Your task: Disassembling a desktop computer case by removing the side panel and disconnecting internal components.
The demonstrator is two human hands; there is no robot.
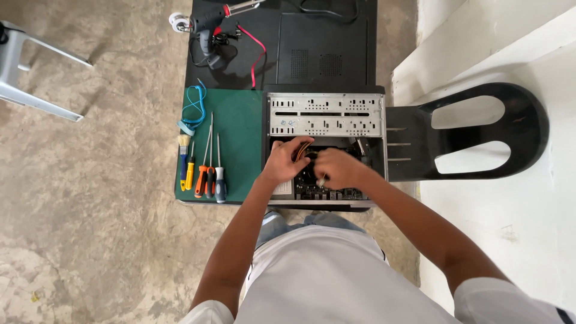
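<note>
An open desktop computer case lies on its side on a small table, its grey drive cage toward the far end. Both my hands reach into its lower half over the motherboard. My left hand curls around a bundle of yellow and orange cables near the left wall. Just to its right, my right hand is closed on a small silver tool or connector tip; what it is stays unclear.
A green mat beside the case holds a brush, several screwdrivers and a blue coiled strap. A glue gun and a black side panel lie farther back. A black plastic chair stands right, a grey chair left.
</note>
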